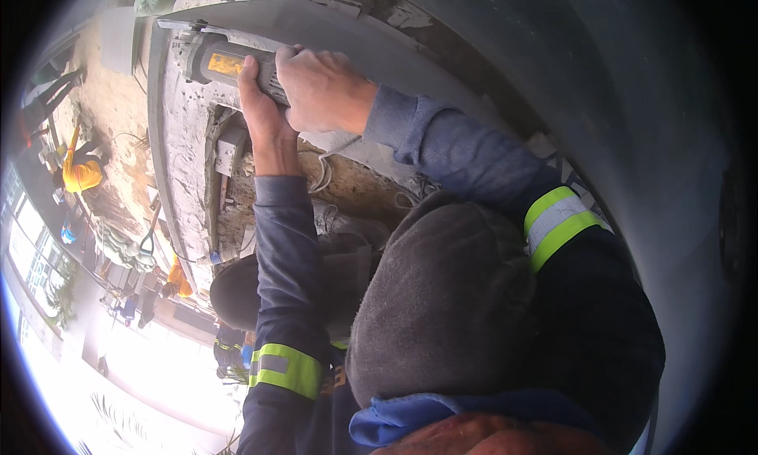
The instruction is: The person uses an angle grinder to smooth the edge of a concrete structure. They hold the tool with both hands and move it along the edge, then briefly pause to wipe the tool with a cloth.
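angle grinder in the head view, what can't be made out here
- Angle grinder: its disc is not discernible; the body's rear is covered by the left hand and right hand.
- Cut point on the concrete slab: hidden behind the tool.
- Person's legs: blocked by grey knees.
- People below: too small, warped at the rim.

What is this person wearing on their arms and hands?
Both arms are in long dark navy sleeves. Each sleeve carries a reflective band, grey in the middle with fluorescent yellow-green edges: one on the left sleeve, one on the right sleeve. The left hand and right hand are bare, with no gloves.
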Tool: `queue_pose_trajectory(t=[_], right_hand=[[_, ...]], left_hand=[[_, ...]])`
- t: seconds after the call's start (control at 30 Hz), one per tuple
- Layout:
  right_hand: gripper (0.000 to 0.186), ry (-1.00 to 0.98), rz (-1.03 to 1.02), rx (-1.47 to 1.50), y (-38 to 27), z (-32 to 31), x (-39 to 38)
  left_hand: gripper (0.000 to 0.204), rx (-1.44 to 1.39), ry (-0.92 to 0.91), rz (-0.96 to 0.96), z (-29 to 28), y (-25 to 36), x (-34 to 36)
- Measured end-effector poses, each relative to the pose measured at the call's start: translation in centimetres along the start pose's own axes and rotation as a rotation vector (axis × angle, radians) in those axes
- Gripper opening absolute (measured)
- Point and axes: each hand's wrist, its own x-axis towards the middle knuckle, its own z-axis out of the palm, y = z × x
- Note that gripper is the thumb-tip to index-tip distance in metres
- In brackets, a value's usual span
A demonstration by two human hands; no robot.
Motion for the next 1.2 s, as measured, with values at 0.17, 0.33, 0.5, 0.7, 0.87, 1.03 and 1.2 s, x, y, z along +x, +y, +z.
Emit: queue_pose_trajectory(t=[0.17,0.33,0.5,0.7,0.87,1.03,1.2], right_hand=[[0.057,0.069,-0.015,-0.036,-0.1,0.1,-0.6],[0.06,0.05,0.017,-0.027,-0.2,-0.1,-0.9],[0.061,0.002,0.028,-0.023,-0.3,-0.3,-0.9],[0.058,0.054,0.004,-0.023,-0.2,-0.3,-1.5],[0.066,-0.044,0.04,-0.021,-0.4,-1.0,-1.6],[0.054,0.095,0.0,-0.02,-0.1,-0.4,-1.7],[0.048,0.102,-0.026,-0.017,-0.2,-0.5,-0.4]], left_hand=[[0.065,-0.027,-0.008,-0.013,0.1,-0.2,-0.5],[0.063,-0.017,-0.008,-0.001,0.5,-0.3,-0.9],[0.061,-0.011,-0.029,-0.002,0.6,-0.1,-1.3],[0.061,0.008,-0.06,0.001,0.6,-0.3,-1.8],[0.06,0.0,-0.043,0.006,0.7,-0.4,-1.9],[0.061,0.01,-0.026,0.025,1.1,-0.4,-1.9],[0.064,-0.016,-0.023,-0.005,0.4,0.4,-0.5]])
